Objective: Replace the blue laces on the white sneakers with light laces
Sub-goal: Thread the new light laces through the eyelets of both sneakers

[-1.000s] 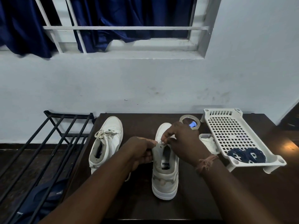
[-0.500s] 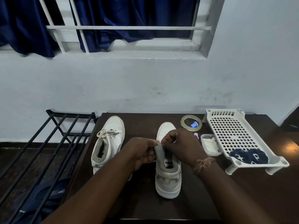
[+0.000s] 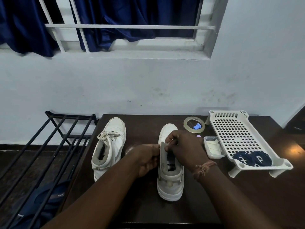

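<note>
Two white sneakers stand on the dark table (image 3: 189, 210), toes toward the wall. The left sneaker (image 3: 109, 147) carries a tied light lace. Over the right sneaker (image 3: 170, 180) both hands meet at the tongue. My left hand (image 3: 146, 158) grips the shoe's left side by the tongue. My right hand (image 3: 183, 146) pinches a light lace at the upper eyelets; the lacing below is hidden by my fingers. Two coiled blue laces (image 3: 252, 158) lie in the white perforated tray (image 3: 237, 134) at the right.
A small clear box (image 3: 213, 147) with light material sits between the right sneaker and the tray. A tape roll (image 3: 194, 125) with a blue cap inside lies near the wall. A black metal rack (image 3: 49, 146) stands left of the table.
Both hands stay on the right sneaker's tongue with only small finger movements. The view has shifted slightly.
</note>
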Available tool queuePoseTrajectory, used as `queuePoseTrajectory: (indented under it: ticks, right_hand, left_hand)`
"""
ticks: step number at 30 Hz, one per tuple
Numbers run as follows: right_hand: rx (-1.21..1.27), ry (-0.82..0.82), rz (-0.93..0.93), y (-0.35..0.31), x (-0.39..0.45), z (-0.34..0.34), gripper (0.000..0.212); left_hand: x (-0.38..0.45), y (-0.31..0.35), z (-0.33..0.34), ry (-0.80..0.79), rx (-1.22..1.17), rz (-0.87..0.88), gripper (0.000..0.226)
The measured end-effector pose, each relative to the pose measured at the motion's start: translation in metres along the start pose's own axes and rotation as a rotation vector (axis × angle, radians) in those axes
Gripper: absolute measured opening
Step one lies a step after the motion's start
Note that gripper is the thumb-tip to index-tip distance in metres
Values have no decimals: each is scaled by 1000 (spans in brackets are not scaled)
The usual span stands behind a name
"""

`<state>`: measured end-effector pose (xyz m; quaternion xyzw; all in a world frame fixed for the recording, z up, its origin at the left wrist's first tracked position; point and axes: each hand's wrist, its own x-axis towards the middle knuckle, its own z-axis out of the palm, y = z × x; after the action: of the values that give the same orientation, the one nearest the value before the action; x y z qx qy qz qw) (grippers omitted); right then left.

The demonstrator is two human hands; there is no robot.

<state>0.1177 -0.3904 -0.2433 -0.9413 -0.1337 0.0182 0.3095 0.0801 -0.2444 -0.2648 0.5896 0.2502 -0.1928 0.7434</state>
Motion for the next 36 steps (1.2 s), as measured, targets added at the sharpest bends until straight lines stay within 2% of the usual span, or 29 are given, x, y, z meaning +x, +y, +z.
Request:
queuePoseTrajectory:
  ticks: [3,6,9,11,12,13,14,17,18,19,21,24,26,27,29,30,33,36]
  right_hand:
    - [-94,9,3,1,0,-2,10]
    - [-127,-56,90,4,-2,-6,27]
    - [-50,-152,213,4,-5,-12,40]
    - [-16,-177,268,5,-5,-13,37]
    - [-10,-186,288,5,-5,-12,36]
    - [0,-197,306,5,-3,-10,37]
    - [7,-210,319,5,-2,-7,39]
    - [-31,-232,316,6,2,-1,40]
    - [-44,-224,306,7,2,0,38]
    - [-41,-206,303,7,2,0,39]
    - [-32,-181,312,8,2,-1,45]
    - [-74,-200,299,12,4,3,42]
    - [-83,-207,291,14,5,4,39]
    - [-86,-216,288,15,6,5,38]
    - [-91,-233,272,15,7,5,35]
    - [-90,-226,265,16,8,5,33]
    - [-124,-222,273,15,7,5,27]
    - [-111,-198,308,16,8,4,37]
  left_hand:
    - [0,2,3,61,91,77,19]
    - [-2,12,3,138,146,144,20]
    - [-5,31,-1,205,-119,264,22]
    - [-5,48,-14,173,-435,257,24]
    - [-5,55,-23,146,-480,222,24]
    - [-5,58,-30,128,-411,189,24]
    - [-8,59,-36,130,-231,160,22]
    - [-20,48,-42,86,568,57,29]
    - [-25,45,-41,42,769,11,34]
    - [-29,42,-40,-16,873,-12,34]
    - [-29,41,-35,-113,801,77,24]
    - [-20,49,-32,-56,486,438,28]
    - [-17,55,-29,-45,213,611,32]
    - [-16,57,-28,-91,28,618,32]
    - [-18,59,-28,-205,-291,477,34]
    - [-18,58,-30,-207,-343,376,35]
    - [-17,55,-39,-96,-167,84,37]
    - [-25,55,-43,-39,219,-41,40]
